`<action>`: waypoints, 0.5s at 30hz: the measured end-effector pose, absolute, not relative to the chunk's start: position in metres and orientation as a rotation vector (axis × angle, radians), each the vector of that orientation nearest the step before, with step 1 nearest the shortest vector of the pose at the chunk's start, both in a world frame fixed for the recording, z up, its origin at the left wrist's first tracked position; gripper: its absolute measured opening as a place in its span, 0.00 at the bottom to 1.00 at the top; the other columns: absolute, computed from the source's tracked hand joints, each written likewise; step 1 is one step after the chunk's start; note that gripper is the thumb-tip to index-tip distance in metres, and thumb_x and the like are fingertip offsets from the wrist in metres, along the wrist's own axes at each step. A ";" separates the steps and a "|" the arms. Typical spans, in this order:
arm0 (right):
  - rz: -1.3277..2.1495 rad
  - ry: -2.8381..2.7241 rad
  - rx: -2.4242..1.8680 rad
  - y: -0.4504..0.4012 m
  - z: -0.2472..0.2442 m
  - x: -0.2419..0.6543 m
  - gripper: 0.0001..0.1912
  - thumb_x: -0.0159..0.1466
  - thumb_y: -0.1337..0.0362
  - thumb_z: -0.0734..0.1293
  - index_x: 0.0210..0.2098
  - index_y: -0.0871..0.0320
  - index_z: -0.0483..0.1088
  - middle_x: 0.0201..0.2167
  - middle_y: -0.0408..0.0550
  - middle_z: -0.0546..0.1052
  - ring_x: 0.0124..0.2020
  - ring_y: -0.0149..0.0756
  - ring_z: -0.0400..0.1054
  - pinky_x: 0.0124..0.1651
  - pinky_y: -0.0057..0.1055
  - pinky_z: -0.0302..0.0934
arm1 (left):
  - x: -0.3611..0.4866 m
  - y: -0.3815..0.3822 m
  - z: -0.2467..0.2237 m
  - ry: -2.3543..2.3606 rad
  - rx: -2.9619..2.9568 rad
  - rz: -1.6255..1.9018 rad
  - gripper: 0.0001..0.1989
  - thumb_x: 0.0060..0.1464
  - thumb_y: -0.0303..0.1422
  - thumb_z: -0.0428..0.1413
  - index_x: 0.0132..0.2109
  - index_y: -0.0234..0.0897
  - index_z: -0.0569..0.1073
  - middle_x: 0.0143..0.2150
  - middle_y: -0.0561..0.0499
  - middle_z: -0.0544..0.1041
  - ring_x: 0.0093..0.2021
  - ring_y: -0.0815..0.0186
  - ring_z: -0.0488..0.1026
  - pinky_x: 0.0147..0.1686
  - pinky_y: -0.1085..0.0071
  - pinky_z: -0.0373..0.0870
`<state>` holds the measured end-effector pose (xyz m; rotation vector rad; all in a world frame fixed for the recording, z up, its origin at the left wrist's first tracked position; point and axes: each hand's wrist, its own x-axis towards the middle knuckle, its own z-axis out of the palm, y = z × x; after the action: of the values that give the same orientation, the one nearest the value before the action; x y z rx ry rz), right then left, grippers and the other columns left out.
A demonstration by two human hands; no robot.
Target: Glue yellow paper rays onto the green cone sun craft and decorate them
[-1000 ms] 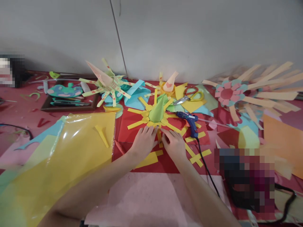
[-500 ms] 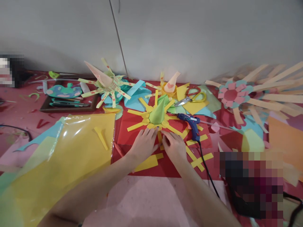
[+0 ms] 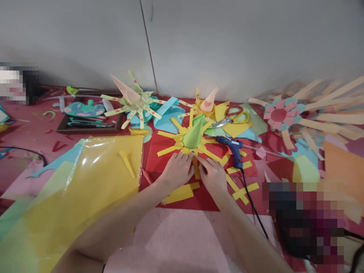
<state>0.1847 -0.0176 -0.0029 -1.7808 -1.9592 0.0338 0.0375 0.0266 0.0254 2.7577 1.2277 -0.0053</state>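
Observation:
A yellow paper flower with long strip rays and a green paper cone [image 3: 193, 134] at its centre lies on red paper [image 3: 155, 148]. My left hand [image 3: 178, 168] is at its near edge, fingers pressed together on the yellow paper beside the ray that points toward me. From the other side, my right hand [image 3: 213, 174] has its index finger and thumb curled in to the base of that same ray. The fingertips partly cover this spot. Just right of the flower lies a blue glue gun [image 3: 231, 148]. Loose yellow strips [image 3: 241, 193] lie below the gun.
Behind stand a pink-coned paper flower [image 3: 129, 94], another cone piece [image 3: 209, 102] and scissors [image 3: 233, 119]. A tool tray [image 3: 88, 127] is at back left. Yellow sheets in clear plastic [image 3: 110, 163] lie left. The gun's black cord [image 3: 253, 208] runs beside my right forearm.
The whole view has shifted slightly, so things appear a little farther right. Both hands stay at the flower's near edge, with a slightly wider gap between them over the near ray.

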 end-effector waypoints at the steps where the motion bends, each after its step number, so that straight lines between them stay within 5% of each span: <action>1: 0.043 -1.933 -1.775 -0.019 -0.001 0.183 0.16 0.63 0.70 0.58 0.43 0.57 0.75 0.28 0.47 0.77 0.31 0.34 0.70 0.38 0.32 0.61 | 0.037 0.026 0.025 1.224 2.770 -0.011 0.23 0.62 0.32 0.43 0.60 0.23 0.63 0.42 0.40 0.76 0.44 0.56 0.70 0.42 0.62 0.65; 15: -0.008 -1.434 -2.103 -0.031 0.047 0.268 0.19 0.60 0.60 0.57 0.43 0.58 0.75 0.34 0.53 0.76 0.32 0.38 0.67 0.40 0.35 0.62 | 0.036 0.025 0.025 1.244 2.780 -0.087 0.23 0.63 0.32 0.44 0.63 0.27 0.59 0.46 0.38 0.75 0.46 0.55 0.70 0.44 0.62 0.64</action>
<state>0.2680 -0.0310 0.0470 -2.1028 -1.4345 -0.0076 0.0359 0.0245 0.0254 2.7796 1.2444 -0.0874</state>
